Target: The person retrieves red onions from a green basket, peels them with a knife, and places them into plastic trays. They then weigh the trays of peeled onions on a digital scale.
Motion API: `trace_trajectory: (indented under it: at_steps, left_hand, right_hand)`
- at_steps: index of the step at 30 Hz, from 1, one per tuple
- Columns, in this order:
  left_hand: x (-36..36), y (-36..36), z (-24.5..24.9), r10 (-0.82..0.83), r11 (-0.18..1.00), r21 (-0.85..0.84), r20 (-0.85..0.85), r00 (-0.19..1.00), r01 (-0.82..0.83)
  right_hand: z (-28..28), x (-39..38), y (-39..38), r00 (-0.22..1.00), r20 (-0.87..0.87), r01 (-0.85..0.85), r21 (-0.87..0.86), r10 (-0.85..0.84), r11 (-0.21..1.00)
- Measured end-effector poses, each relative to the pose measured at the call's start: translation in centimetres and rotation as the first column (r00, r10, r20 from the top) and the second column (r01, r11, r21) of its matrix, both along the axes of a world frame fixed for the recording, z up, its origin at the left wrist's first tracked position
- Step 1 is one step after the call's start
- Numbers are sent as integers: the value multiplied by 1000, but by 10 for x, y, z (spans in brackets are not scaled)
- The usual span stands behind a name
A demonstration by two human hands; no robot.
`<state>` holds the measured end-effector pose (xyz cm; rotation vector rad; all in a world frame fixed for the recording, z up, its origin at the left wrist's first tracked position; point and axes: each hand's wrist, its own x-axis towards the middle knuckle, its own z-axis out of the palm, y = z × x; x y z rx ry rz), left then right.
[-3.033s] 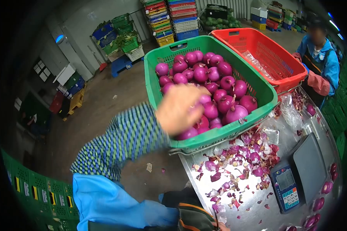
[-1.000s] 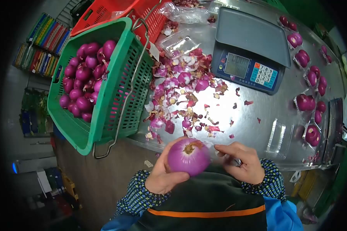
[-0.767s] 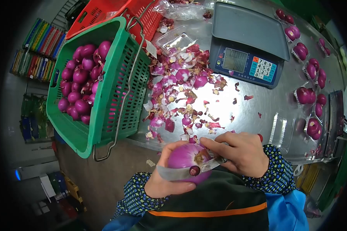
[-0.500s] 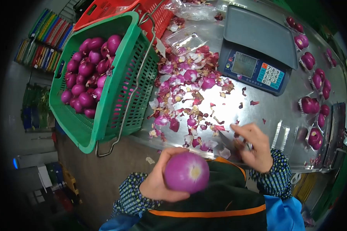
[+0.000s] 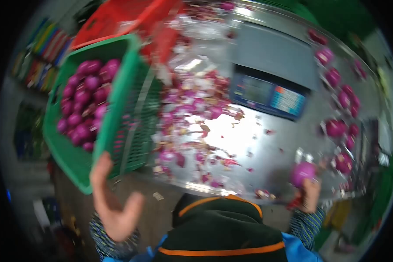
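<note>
A peeled red onion [image 5: 303, 174] is in my right hand [image 5: 310, 195], at the right front part of the metal table. A small dark red shape by that hand is too blurred to name. My left hand [image 5: 118, 209] holds nothing, its thumb and fingers spread, close to the front corner of the green basket [image 5: 113, 126]. Inside the basket lies a heap of red onions [image 5: 85, 102]. Motion blurs the whole view.
Onion skins and trimmings [image 5: 192, 118] litter the metal table [image 5: 270, 161]. A digital scale [image 5: 270, 65] stands at the back. Packed onions [image 5: 336, 127] line the right side, and a red basket [image 5: 118, 22] is behind the green one.
The onion has gone from my left hand to my right, which moved right and down. My left hand has opened and swung left toward the green basket. The knife is no longer visible.
</note>
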<state>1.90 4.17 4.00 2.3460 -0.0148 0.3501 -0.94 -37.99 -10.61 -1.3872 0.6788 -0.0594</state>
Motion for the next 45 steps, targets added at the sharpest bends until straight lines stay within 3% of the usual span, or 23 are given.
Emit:
trace_trajectory:
  at_steps: [1,4,7,9,11,12,14,15,16,19,21,23,25,27,29,30,32,34,36,39,41,43,45]
  left_hand:
    - [9,16,16,173,976,-147,83,981,-159]
    - [50,88,49,277,928,178,252,927,-326]
    - [90,181,32,267,849,400,241,933,-346]
    - [100,230,10,276,779,581,22,961,-237]
    - [111,253,-5,382,720,681,-226,896,-135]
    - [119,254,-3,424,641,767,-331,843,-21]
    - [139,259,-11,558,526,832,-495,667,178]
    - [148,269,-26,634,502,827,-552,542,255]
    - [152,291,-50,647,504,793,-609,459,342]
    - [155,290,-55,651,584,759,-649,393,288]
    - [150,302,-60,589,658,721,-673,447,218]
    - [145,303,-53,563,700,694,-683,465,171]
    - [135,315,-50,406,804,593,-612,679,54]
    - [117,293,-23,37,920,390,-218,975,52]
    - [92,224,31,-128,980,-177,-237,963,86]
    - [76,191,54,-234,894,-444,-342,910,63]
    - [50,147,55,-412,847,-454,-229,882,278]
    - [22,100,16,-583,471,-880,-258,770,61]
    - [-15,35,-19,-526,-43,-939,-269,807,-341]
    - [-28,-7,-63,-689,-213,-864,-199,697,-457]
    - [-34,-19,-68,-696,-236,-824,-227,681,-515]
    - [-39,-28,-69,-688,-255,-791,-256,679,-557]
    - [-40,-33,-62,-667,-51,-896,-299,683,-442]
  right_hand:
    - [8,6,-12,978,-189,35,-272,-89,962]
    - [-89,-4,-88,991,86,-28,-588,98,808]
    - [-152,-6,-156,959,61,-54,-920,278,387]
    - [-142,-1,-170,986,-10,-33,-990,164,135]
    - [-31,38,-37,988,136,113,-956,69,270]
    - [-56,34,-67,994,14,-6,-981,104,194]
    - [-1,72,26,884,-467,-291,-499,29,816]
    - [-7,74,61,919,-373,-287,-409,128,866]
    - [-18,77,81,870,-353,-472,-396,344,788]
    - [4,86,198,808,-274,-571,-148,521,807]
    - [0,85,235,733,-182,-678,-280,655,680]
    - [5,90,254,676,-145,-736,-91,722,671]
    - [14,92,253,719,-180,-685,-19,671,729]
    - [3,92,219,697,-155,-716,-190,700,671]
    - [23,97,197,690,-127,-724,-117,713,680]
    - [32,97,199,719,-28,-682,-223,695,697]
    - [36,95,185,702,39,-688,-217,711,692]
    - [49,86,184,686,90,-705,-166,722,690]
    - [55,75,185,597,177,-754,-210,783,623]
    - [58,63,181,401,359,-749,-401,843,527]
    - [69,64,175,360,334,-758,-441,871,482]
    - [76,63,166,227,168,-697,-660,959,281]
    - [77,64,159,215,138,-672,-697,967,249]
